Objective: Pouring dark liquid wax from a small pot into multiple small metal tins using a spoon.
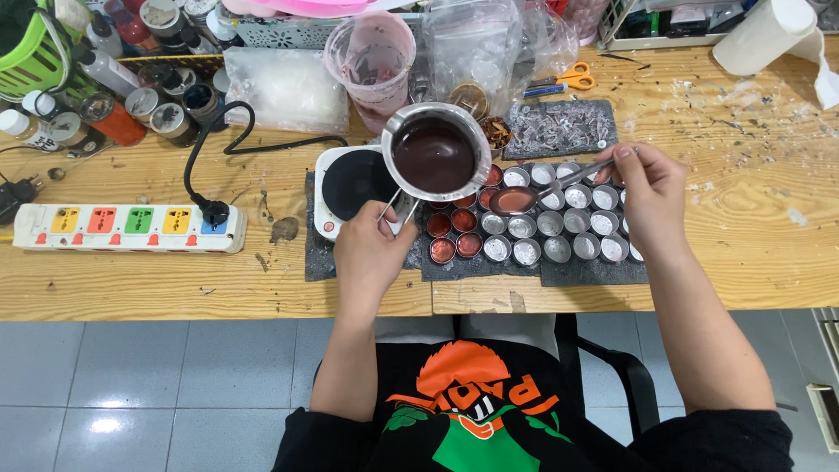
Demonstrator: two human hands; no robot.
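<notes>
1. Your left hand hides most of the wire handle it is clenched around, so only two thin rods show between your knuckles and the small metal pot.
2. That pot sits at centre frame, full of dark red-brown liquid, and covers the right edge of the white hot plate and the top of the tin rows.
3. Your right hand, right of centre, pinches the handle of a long spoon; its bowl, holding reddish liquid, hangs just below the pot's rim, between your two hands.
4. Under the spoon lie small round tins on dark mats: the left ones look filled red, the rest silvery, perhaps empty.
5. The jars and bottles at the upper left of the worktop are cut off by the frame.
</notes>
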